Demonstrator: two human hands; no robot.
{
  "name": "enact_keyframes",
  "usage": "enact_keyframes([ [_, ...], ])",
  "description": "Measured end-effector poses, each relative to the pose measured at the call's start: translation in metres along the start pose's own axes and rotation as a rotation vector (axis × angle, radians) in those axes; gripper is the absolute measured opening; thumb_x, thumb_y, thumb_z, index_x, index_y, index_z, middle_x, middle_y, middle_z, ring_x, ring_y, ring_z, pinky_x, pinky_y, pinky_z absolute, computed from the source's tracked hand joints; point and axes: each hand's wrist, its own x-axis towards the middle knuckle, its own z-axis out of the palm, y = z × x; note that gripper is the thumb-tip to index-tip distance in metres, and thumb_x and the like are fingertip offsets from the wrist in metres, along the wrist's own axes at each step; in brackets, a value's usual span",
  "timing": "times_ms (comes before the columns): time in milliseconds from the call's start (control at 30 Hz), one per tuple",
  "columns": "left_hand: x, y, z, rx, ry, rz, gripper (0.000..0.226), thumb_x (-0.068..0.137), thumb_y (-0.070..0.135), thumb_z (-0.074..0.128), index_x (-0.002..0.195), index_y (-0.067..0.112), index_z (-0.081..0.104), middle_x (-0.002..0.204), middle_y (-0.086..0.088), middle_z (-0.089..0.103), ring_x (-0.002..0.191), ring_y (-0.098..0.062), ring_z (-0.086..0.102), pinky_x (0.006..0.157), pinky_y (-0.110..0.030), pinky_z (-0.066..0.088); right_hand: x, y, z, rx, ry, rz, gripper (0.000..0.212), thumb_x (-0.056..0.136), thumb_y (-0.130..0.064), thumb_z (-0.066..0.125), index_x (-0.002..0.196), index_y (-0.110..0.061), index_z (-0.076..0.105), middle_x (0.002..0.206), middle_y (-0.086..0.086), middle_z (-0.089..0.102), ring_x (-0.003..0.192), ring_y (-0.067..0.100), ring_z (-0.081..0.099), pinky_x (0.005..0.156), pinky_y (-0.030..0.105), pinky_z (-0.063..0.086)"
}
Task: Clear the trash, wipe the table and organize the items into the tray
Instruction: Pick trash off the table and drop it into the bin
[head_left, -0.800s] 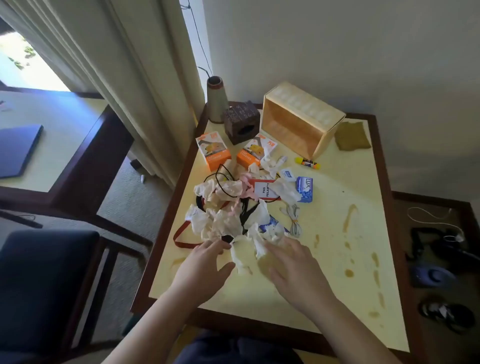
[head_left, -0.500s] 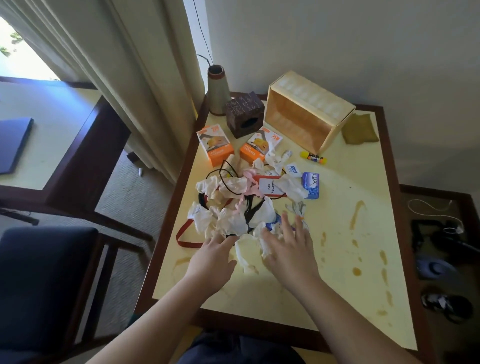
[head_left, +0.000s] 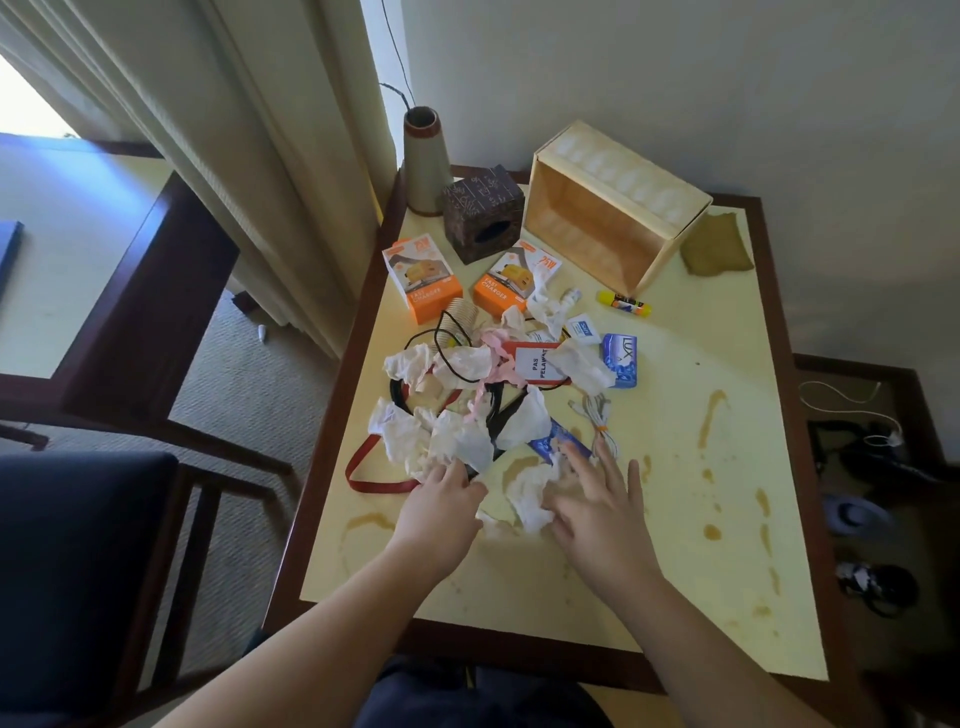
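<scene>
A: Report hand status, nearest items first.

B: Both forearms enter from the near edge of the table (head_left: 727, 597). The left hand (head_left: 441, 512) lies at the near rim of the tissue pile (head_left: 441, 436), fingertips on or against the paper; whether the fingers grip anything cannot be determined, as they are hidden behind the knuckles. The right hand (head_left: 597, 509) is spread flat, fingers straight and splayed, resting on a crumpled tissue (head_left: 530, 493) just in front of the pile. It grips nothing.

A: Surface condition?

B: Brown spill marks (head_left: 711, 415) run down the right half of the tabletop, with a further ring near the left hand.

A: Items beyond the hands?

B: A red lanyard strap (head_left: 374, 483) loops out at the left of the pile. A bundled white cable (head_left: 600, 421) lies just beyond the right fingertips. Further back: an ID card (head_left: 537, 364), a blue soap packet (head_left: 621, 358), and a small white sachet (head_left: 582, 330), all partly covered by tissue. Two orange charger boxes (head_left: 423, 283) stand side by side behind the pile. A yellow glue stick (head_left: 623, 304) lies to their right.

A: Tray location?

B: The wooden tray (head_left: 613, 208) stands tipped on its side at the far edge, open face toward the person. A brown cloth (head_left: 717, 249) lies just right of it; a dark tissue box (head_left: 483, 218) and a cone-shaped spool (head_left: 426, 161) stand to its left.
</scene>
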Motion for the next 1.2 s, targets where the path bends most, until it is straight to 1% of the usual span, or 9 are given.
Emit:
enact_keyframes([
  [133,0.002,-0.008,0.014,0.054,0.028,0.095,0.019,0.1,0.017,0.055,0.112,0.023,0.069,0.115,0.003,0.057,0.105,-0.023,0.048,0.083,-0.035,0.05,-0.018,0.003,0.002,0.102,0.092,0.044,0.018,0.094,-0.028,0.063,0.103,-0.031,0.077,0.161,0.001,0.044,0.157,0.029,0.02,0.124,0.054,0.024],
  [200,0.002,-0.011,0.02,0.098,0.053,0.144,0.015,0.094,0.013,0.066,0.093,0.026,0.073,0.098,0.007,0.06,0.093,-0.021,0.049,0.079,-0.032,0.051,-0.023,0.007,0.007,0.116,0.109,0.085,0.02,0.094,-0.029,0.061,0.104,-0.03,0.079,0.156,0.0,0.049,0.154,0.027,0.024,0.12,0.049,0.033],
  [267,-0.005,-0.01,0.015,0.009,0.193,0.138,0.014,0.082,0.019,0.083,0.08,0.03,0.075,0.085,0.012,0.062,0.084,-0.017,0.056,0.065,-0.026,0.053,-0.025,0.01,0.011,0.119,0.1,0.119,0.018,0.094,-0.029,0.065,0.104,-0.032,0.08,0.155,-0.002,0.051,0.152,0.029,0.027,0.118,0.049,0.035],
  [367,-0.021,-0.008,0.003,-0.238,0.348,0.092,0.007,0.091,0.023,0.078,0.097,0.027,0.079,0.096,0.011,0.065,0.094,-0.018,0.06,0.067,-0.032,0.057,-0.018,0.01,0.017,0.112,0.107,0.14,0.017,0.088,-0.025,0.072,0.099,-0.032,0.082,0.147,0.001,0.059,0.142,0.035,0.043,0.109,0.053,0.045],
  [467,-0.035,-0.011,-0.007,-0.269,0.41,0.036,0.009,0.092,0.022,0.077,0.101,0.025,0.078,0.1,0.013,0.066,0.094,-0.019,0.058,0.062,-0.033,0.054,-0.006,0.01,0.021,0.117,0.133,0.08,0.015,0.078,-0.019,0.075,0.091,-0.024,0.08,0.129,0.006,0.07,0.116,0.035,0.063,0.088,0.048,0.058],
  [633,-0.047,-0.016,-0.023,-0.251,0.478,-0.036,0.027,0.086,0.018,0.083,0.109,0.028,0.074,0.092,0.015,0.069,0.088,-0.017,0.059,0.058,-0.032,0.054,0.003,0.007,0.029,0.078,0.034,0.042,0.026,0.073,-0.013,0.08,0.097,-0.022,0.077,0.098,-0.004,0.066,0.091,0.023,0.06,0.073,0.035,0.055],
  [867,-0.033,-0.018,-0.031,-0.245,0.49,-0.073,0.048,0.091,0.021,0.077,0.137,0.023,0.064,0.096,0.014,0.073,0.099,-0.019,0.057,0.062,-0.035,0.056,0.0,-0.011,0.004,0.252,0.019,0.101,0.011,0.087,-0.013,0.067,0.093,-0.021,0.073,0.091,-0.011,0.058,0.089,0.018,0.052,0.072,0.028,0.04],
  [1033,-0.01,-0.018,-0.031,-0.152,0.518,-0.066,0.016,0.087,0.016,0.082,0.101,0.024,0.082,0.09,0.009,0.07,0.087,-0.025,0.055,0.06,-0.036,0.052,-0.005,-0.02,-0.028,0.367,0.177,0.15,0.019,0.087,-0.008,0.072,0.103,-0.018,0.076,0.098,-0.008,0.065,0.099,0.017,0.056,0.079,0.028,0.044],
  [1200,0.009,-0.019,-0.027,-0.155,0.481,-0.106,0.021,0.083,0.013,0.084,0.097,0.028,0.084,0.112,-0.002,0.066,0.102,-0.031,0.055,0.076,-0.04,0.051,-0.022,-0.016,-0.045,0.409,0.245,0.204,0.024,0.086,-0.007,0.074,0.104,-0.022,0.076,0.098,-0.016,0.063,0.098,0.013,0.058,0.079,0.026,0.047],
])
